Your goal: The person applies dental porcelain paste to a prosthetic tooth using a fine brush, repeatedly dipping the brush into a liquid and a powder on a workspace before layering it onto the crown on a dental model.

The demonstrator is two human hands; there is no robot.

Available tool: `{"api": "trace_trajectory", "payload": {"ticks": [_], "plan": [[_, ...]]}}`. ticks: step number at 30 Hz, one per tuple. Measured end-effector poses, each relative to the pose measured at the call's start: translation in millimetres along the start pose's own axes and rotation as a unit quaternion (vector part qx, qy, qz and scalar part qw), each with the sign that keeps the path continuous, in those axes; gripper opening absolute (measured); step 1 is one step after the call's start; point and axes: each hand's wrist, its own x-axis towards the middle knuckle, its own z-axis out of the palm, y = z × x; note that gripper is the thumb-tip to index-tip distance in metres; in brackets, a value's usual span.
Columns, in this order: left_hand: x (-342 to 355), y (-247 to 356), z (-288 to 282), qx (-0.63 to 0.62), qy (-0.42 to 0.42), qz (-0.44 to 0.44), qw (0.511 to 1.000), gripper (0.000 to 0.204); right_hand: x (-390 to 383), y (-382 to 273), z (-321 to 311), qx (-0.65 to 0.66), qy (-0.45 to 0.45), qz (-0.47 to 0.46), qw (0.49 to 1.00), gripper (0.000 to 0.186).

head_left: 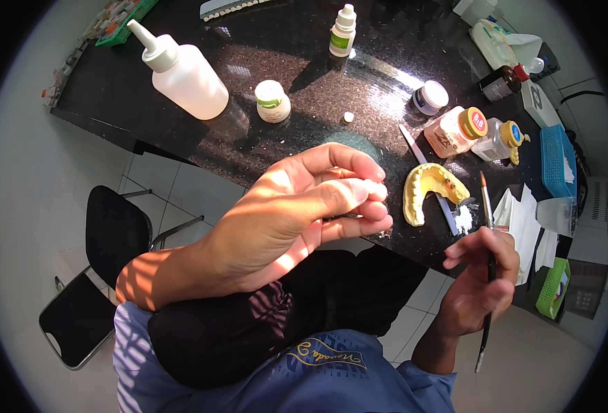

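My left hand is raised in front of me over the near table edge, thumb and fingertips pinched together. Something small and pale may sit at the fingertips, too small to name. Lower right, my right hand grips a thin brush by its dark handle, brown bristles pointing up and away. Between the hands, a yellowish dental cast of a tooth arch rests on the table, with dark spots on its right side. A flat spatula passes beneath it, beside a small heap of white powder.
Across the dark table stand a white squeeze bottle, a small white jar, a dropper bottle, a tiny white cap, a lidded jar, a pink-filled jar and a blue basket. Black chairs stand left.
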Motion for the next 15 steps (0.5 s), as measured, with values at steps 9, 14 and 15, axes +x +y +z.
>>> {"api": "trace_trajectory", "payload": {"ticks": [9,14,15], "plan": [[1.3,-6.4,5.1,0.066,0.068,0.052,0.994,0.019,32.5,-20.0,-95.7,-0.090,0.212,-0.098,0.968,0.020],[2.1,-13.5,13.4,0.087,0.071,0.076,0.991,0.022,94.6,-14.8,-187.0,-0.218,0.294,-0.039,0.930,0.023],[4.8,-15.3,12.0,0.087,0.058,0.070,0.992,0.022,98.8,-12.3,-200.4,-0.261,0.294,0.003,0.920,0.025]]}}
